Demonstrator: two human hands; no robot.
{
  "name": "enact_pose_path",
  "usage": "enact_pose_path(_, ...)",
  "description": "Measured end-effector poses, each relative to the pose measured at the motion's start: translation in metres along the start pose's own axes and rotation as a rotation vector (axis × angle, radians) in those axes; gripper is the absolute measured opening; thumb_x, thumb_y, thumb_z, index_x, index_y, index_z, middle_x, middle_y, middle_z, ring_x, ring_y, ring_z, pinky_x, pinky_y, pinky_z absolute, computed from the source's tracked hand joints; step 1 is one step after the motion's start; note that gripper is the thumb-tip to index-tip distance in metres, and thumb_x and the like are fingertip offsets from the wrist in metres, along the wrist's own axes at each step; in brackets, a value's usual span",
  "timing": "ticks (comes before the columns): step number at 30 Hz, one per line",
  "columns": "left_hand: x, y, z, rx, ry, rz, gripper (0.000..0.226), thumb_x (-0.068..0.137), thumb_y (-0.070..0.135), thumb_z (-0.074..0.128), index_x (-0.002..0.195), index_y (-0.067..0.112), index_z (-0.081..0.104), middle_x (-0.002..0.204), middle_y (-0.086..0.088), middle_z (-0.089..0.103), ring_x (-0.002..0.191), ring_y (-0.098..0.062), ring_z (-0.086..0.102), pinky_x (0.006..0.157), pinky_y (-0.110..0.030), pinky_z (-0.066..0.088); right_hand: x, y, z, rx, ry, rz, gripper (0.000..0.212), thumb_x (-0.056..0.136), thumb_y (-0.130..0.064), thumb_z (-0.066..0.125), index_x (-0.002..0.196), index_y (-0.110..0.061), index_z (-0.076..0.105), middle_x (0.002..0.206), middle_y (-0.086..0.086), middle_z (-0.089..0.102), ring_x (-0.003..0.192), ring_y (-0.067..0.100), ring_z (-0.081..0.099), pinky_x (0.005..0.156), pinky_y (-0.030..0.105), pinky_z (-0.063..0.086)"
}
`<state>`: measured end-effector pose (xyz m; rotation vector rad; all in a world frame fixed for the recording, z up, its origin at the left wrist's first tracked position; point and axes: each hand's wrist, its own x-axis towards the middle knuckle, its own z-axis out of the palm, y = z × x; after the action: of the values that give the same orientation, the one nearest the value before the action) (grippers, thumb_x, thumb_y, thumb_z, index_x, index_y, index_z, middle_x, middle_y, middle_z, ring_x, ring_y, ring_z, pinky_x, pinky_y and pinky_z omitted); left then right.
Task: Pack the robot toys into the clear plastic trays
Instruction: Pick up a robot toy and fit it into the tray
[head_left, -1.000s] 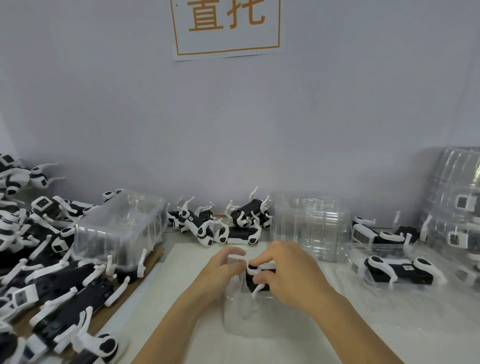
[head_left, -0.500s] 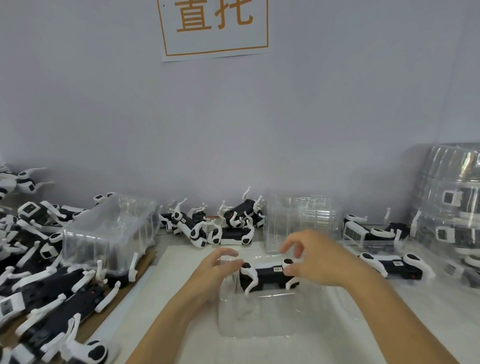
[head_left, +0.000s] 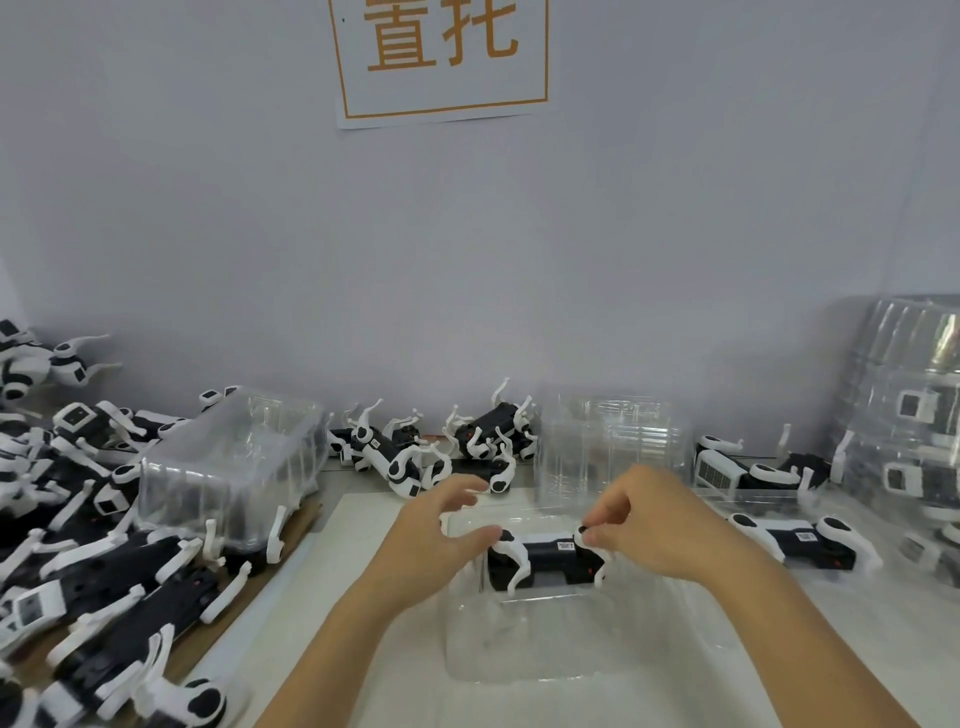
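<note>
Robot toy (head_left: 545, 558) lies in clear tray (head_left: 519, 649), pinched at each end by both hands' curled fingers (head_left: 597, 535).

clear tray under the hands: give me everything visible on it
The clear tray is thin, see-through moulded plastic, glossy, with upright walls and an open top. It sits on the white mat at centre front. A black-and-white robot toy lies lengthwise in its far part, legs down. The left hand grips the tray's far left rim; the right hand pinches the toy's right end. Inner compartments are too transparent to make out.
</note>
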<state>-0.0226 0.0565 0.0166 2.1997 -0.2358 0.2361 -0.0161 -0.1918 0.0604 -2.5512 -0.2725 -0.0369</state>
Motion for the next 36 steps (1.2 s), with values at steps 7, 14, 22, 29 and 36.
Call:
enact_pose_path(7, -0.01, 0.043, 0.026, 0.53, -0.307, 0.211, 0.079, 0.068, 0.086, 0.054, 0.138, 0.051, 0.041, 0.161, 0.012, 0.022, 0.149, -0.011, 0.011, 0.122, -0.039, 0.011, 0.003, 0.004, -0.002, 0.039, 0.023, -0.052, 0.014, 0.092, -0.032, 0.066, 0.086, -0.031, 0.078, 0.088, -0.015, 0.073, 0.085, 0.0, 0.065, 0.08, 0.024, 0.051)
enact_pose_path(14, -0.013, 0.045, 0.032, 0.624, -0.258, 0.129, 0.078, 0.066, 0.081, 0.064, 0.134, 0.057, 0.033, 0.162, -0.001, 0.016, 0.148, -0.024, 0.007, 0.12, -0.043, 0.01, 0.002, 0.006, -0.008, 0.105, 0.099, -0.101, 0.014, 0.095, -0.028, 0.063, 0.093, -0.031, 0.077, 0.091, -0.015, 0.072, 0.086, -0.002, 0.064, 0.076, 0.015, 0.049)
enact_pose_path(22, -0.008, 0.049, -0.011, 0.259, -0.241, 0.084, 0.045, 0.068, 0.071, 0.074, 0.109, 0.064, 0.056, 0.117, 0.018, 0.054, 0.106, -0.005, 0.058, 0.095, -0.027, 0.042, 0.001, 0.002, -0.023, 0.47, 0.46, -0.121, 0.021, 0.093, -0.016, 0.063, 0.087, -0.031, 0.077, 0.083, -0.023, 0.072, 0.077, 0.003, 0.063, 0.059, 0.008, 0.042)
enact_pose_path(29, -0.009, 0.058, -0.041, -0.511, -0.027, 0.064, 0.041, 0.084, 0.06, 0.063, 0.117, 0.036, 0.07, 0.116, 0.01, 0.071, 0.108, -0.001, 0.065, 0.091, -0.031, 0.044, 0.0, -0.025, -0.014, 0.681, 0.631, -0.24, 0.023, 0.094, -0.01, 0.061, 0.096, -0.03, 0.073, 0.087, -0.009, 0.071, 0.079, 0.01, 0.066, 0.066, 0.017, 0.047)
enact_pose_path(36, -0.011, 0.064, -0.03, -1.152, 0.077, -0.166, 0.063, 0.078, 0.071, 0.058, 0.114, 0.022, 0.074, 0.117, -0.014, 0.072, 0.111, -0.036, 0.067, 0.094, -0.051, 0.055, -0.011, -0.069, 0.023, 0.543, 0.516, -0.565, 0.018, 0.086, -0.02, 0.077, 0.099, -0.032, 0.073, 0.09, -0.018, 0.068, 0.085, 0.002, 0.065, 0.066, 0.01, 0.049)
